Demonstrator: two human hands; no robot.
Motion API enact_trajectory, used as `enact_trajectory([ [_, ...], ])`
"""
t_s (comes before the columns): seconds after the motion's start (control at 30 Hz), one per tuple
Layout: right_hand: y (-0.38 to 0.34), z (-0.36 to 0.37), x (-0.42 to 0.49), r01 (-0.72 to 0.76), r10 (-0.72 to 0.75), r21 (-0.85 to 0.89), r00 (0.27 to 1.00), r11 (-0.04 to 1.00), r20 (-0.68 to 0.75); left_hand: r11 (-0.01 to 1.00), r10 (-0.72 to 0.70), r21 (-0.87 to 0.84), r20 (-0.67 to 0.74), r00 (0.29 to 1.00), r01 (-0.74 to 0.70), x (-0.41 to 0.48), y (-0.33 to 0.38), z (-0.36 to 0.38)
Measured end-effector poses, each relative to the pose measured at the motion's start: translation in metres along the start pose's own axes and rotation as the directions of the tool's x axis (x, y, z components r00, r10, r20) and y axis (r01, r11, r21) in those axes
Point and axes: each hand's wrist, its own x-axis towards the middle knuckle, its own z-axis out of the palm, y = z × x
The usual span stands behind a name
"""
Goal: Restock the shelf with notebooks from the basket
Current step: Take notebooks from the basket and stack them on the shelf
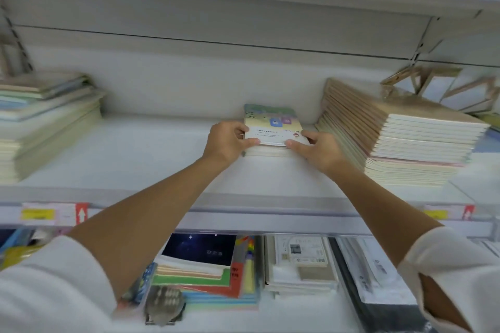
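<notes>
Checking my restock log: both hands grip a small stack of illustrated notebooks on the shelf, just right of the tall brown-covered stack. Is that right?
Not quite. The head view shows the illustrated notebooks sitting left of the tall brown-covered stack, not right of it. The rest holds: the left hand and right hand both grip their near edge on the shelf.

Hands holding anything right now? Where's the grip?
Both hands grip the notebook stack on the shelf: left hand at its near-left corner, right hand at its near-right corner.
</notes>
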Motion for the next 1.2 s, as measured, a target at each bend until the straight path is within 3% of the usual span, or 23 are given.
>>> enact_trajectory([
  [0.2, -0.001, 0.012, 0.005, 0.002, -0.005, -0.093, 0.999, 0.996, -0.032, 0.999, -0.036, -0.02, -0.084, 0.996, 0.035, 0.001, -0.001, 0.009],
  [0.33, -0.01, 0.009, -0.004, -0.012, 0.018, -0.225, 1.0, 0.974, 0.022, 0.996, -0.037, -0.081, 0.088, 0.995, 0.044, -0.003, 0.0, -0.001],
  [0.4, -0.022, 0.008, -0.016, 0.062, -0.088, -0.261, 0.992, 0.963, -0.086, 0.997, -0.043, -0.058, 0.102, 0.994, 0.049, -0.013, 0.003, -0.016],
  [0.5, -0.052, 0.013, -0.042, 0.15, -0.188, -0.133, 0.918, 0.98, -0.348, 1.0, 0.005, 0.029, -0.075, 0.997, -0.002, -0.036, 0.006, -0.05],
  [0.57, -0.077, 0.025, -0.062, 0.22, -0.229, -0.069, 0.9, 0.973, -0.37, 0.993, 0.015, 0.114, -0.19, 0.982, 0.007, -0.055, 0.007, -0.079],
  [0.93, -0.185, 0.177, -0.207, 0.404, -0.402, 0.046, 0.915, 0.914, -0.041, 0.953, -0.169, 0.186, -0.331, 0.928, 0.24, -0.2, -0.045, -0.236],
  [1.07, -0.203, 0.238, -0.261, 0.411, -0.413, 0.04, 0.904, 0.911, 0.107, 0.919, -0.24, 0.223, -0.337, 0.911, 0.324, -0.26, -0.089, -0.279],
  [1.2, -0.205, 0.299, -0.311, 0.39, -0.374, 0.014, 0.872, 0.921, 0.316, 0.869, -0.356, 0.193, -0.399, 0.845, 0.456, -0.319, -0.138, -0.313],
])
